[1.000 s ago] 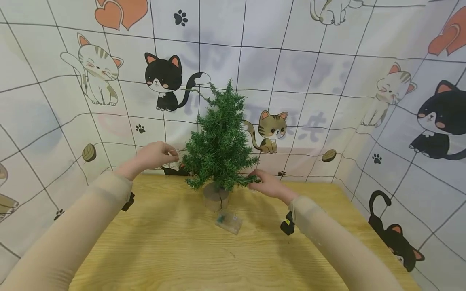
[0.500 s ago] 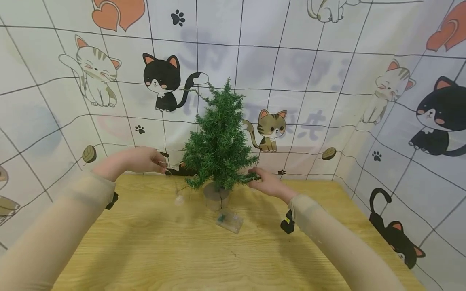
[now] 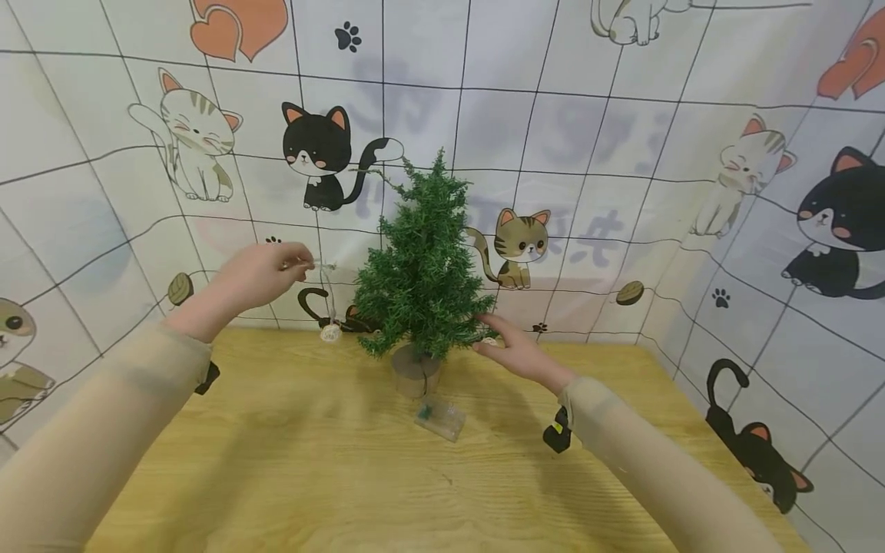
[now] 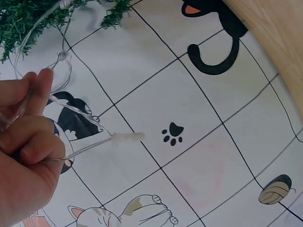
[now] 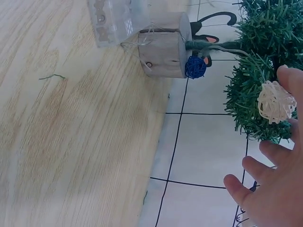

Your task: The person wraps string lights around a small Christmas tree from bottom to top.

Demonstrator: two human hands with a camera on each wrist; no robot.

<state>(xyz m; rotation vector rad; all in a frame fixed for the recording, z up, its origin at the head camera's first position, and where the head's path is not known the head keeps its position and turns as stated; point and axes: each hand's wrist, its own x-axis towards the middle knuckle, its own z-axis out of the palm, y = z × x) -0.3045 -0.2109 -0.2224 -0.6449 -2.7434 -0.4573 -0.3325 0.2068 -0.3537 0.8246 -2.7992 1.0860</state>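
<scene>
A small artificial Christmas tree (image 3: 425, 269) stands upright on a round wooden base (image 3: 415, 372). Left of it, my left hand (image 3: 259, 275) pinches the clear wire of a light string (image 4: 83, 153). A white woven ball (image 3: 331, 332) dangles from that wire in the head view. In the left wrist view the wire bends at a pale, blurred piece (image 4: 128, 137). My right hand (image 3: 515, 349) is at the lower right branches, fingers spread in the right wrist view. Another white woven ball (image 5: 276, 102) sits at those branches, close to the thumb. A blue woven ball (image 5: 195, 67) hangs by the trunk.
A clear plastic box (image 3: 440, 419) with wires lies before the base on the wooden table (image 3: 332, 476). A cloth printed with cats (image 3: 415, 46) hangs behind and on both sides. A green scrap (image 5: 52, 76) lies on the table.
My left hand has moved left from the tree, then upward, drawing out wire and lifting the dangling ball. My right fingers have loosened from the branch, and a white ball now shows there.
</scene>
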